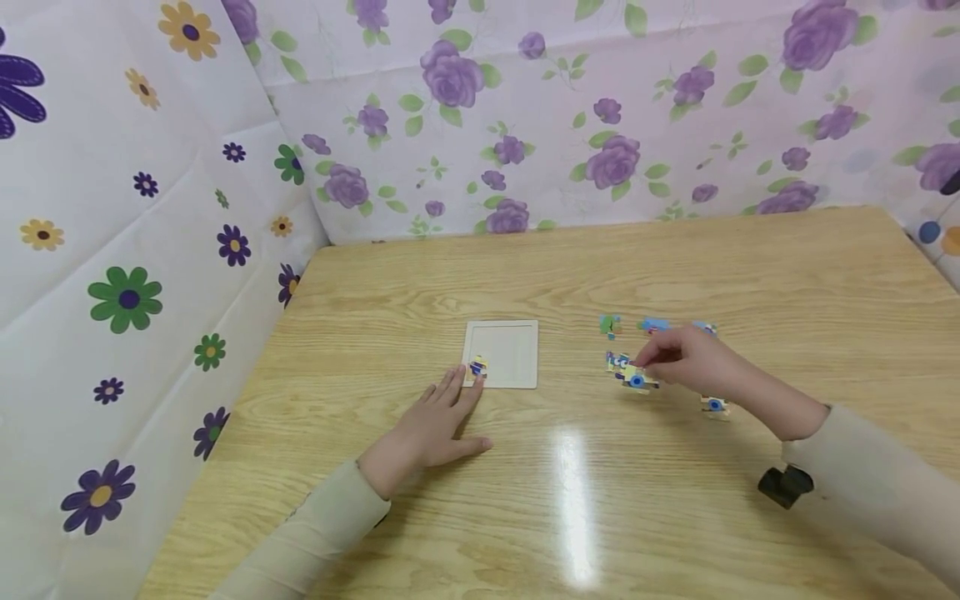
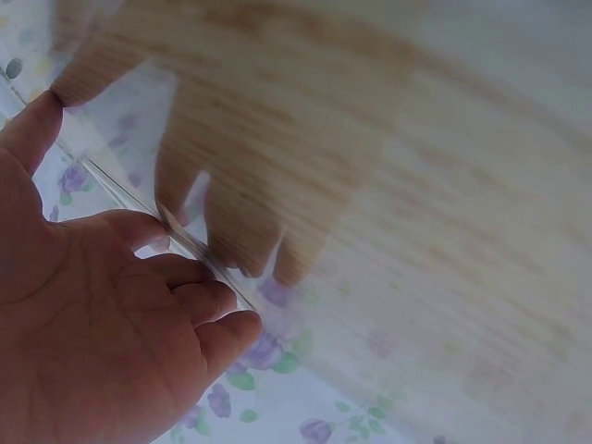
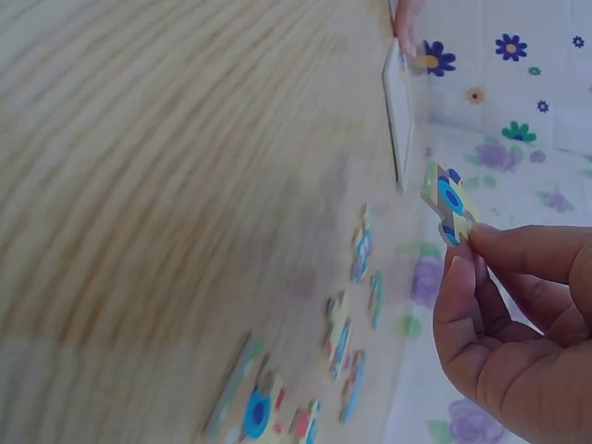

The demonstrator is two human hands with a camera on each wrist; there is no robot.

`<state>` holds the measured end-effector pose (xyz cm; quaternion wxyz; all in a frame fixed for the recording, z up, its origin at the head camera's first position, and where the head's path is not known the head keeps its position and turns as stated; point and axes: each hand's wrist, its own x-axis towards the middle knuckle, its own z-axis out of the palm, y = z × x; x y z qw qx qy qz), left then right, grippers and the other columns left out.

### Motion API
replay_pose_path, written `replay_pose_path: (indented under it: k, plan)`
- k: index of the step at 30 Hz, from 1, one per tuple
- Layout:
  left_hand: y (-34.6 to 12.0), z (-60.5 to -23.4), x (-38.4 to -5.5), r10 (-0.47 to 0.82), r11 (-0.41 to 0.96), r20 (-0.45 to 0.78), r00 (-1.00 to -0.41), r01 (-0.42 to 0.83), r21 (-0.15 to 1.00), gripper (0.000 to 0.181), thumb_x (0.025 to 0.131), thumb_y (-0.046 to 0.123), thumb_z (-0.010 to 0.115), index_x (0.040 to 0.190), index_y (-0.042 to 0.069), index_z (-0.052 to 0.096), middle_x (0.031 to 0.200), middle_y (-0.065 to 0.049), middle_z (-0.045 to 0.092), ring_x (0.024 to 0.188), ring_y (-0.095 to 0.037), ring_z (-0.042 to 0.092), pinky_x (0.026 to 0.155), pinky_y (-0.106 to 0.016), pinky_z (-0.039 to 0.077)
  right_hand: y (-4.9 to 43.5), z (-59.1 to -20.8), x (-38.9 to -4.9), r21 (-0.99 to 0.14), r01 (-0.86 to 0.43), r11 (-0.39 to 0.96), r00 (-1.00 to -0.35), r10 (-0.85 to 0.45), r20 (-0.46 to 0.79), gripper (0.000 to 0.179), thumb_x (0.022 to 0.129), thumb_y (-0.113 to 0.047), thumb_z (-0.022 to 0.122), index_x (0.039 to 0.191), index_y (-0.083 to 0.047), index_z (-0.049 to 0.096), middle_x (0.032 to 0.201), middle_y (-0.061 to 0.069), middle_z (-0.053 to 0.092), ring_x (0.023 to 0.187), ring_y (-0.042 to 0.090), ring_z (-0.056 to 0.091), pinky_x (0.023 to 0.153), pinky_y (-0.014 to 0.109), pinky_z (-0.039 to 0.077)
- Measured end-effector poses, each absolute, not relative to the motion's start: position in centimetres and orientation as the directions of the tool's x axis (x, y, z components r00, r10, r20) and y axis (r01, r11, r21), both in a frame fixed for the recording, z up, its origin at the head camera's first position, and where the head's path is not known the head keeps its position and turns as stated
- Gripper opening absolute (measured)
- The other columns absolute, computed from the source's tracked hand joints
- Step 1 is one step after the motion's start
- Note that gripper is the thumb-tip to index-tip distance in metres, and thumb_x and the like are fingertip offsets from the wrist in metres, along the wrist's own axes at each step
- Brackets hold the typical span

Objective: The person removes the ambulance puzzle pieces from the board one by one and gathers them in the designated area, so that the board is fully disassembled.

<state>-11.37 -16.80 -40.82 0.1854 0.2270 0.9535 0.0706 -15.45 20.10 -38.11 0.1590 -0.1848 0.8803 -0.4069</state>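
My right hand [image 1: 686, 360] pinches a yellow-and-blue jigsaw piece [image 3: 450, 199] between thumb and fingertips, lifted over the table. Below it in the head view lies a piece with cartoon eyes [image 1: 617, 362]. My left hand [image 1: 433, 427] lies with fingers straight, its fingertips at the lower left corner of a white square puzzle tray [image 1: 531, 353]. One yellow-and-purple piece [image 1: 477, 365] sits in that corner, right by the fingertips. The left wrist view shows the palm [image 2: 102, 333] and fingers at the tray's edge.
More loose pieces lie right of the tray: a green one [image 1: 609, 325], a blue one [image 1: 656, 324] partly beside the right hand, and one with a blue circle [image 1: 716, 405] under the right forearm. The wooden table [image 1: 420, 283] meets flowered cloth at the back and left.
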Motion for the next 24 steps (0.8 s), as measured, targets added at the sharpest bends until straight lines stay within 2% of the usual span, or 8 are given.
replay_pose_path:
  k: [7,14,24]
  plan:
    - [-16.8,-40.8,-11.3,0.456,0.888,-0.32,-0.83,0.405,0.215,0.085,0.091,0.057,0.052,0.154,0.012,0.015,0.159,-0.02,0.004,0.147,-0.032,0.004,0.117,-0.051,0.015,21.8,-38.8,-14.9,-0.75,-0.201,0.63,-0.881,-0.452,-0.143,0.011,0.088,-0.002,0.061,0.095,-0.001,0.07,0.095,0.01,0.069,0.075,0.012,0.059,0.061,0.025,0.05]
    - [-16.9,-40.8,-11.3,0.454,0.89,-0.316,-0.833,0.406,0.208,0.085,0.091,0.056,0.052,0.154,0.012,0.015,0.158,-0.02,0.005,0.147,-0.033,0.006,0.117,-0.051,0.016,22.7,-39.6,-14.7,-0.733,-0.188,0.654,-0.865,-0.464,-0.192,0.011,0.089,-0.002,0.06,0.093,-0.003,0.07,0.094,0.006,0.07,0.083,0.014,0.061,0.066,0.025,0.05]
    - [-16.8,-40.8,-11.3,0.457,0.888,-0.317,-0.831,0.405,0.217,0.084,0.091,0.056,0.052,0.154,0.014,0.015,0.159,-0.019,0.005,0.147,-0.033,0.005,0.117,-0.051,0.015,22.9,-40.5,-14.7,-0.7,-0.192,0.687,-0.87,-0.45,-0.203,0.012,0.088,0.0,0.06,0.087,-0.006,0.071,0.091,0.005,0.07,0.082,0.014,0.06,0.063,0.024,0.049]
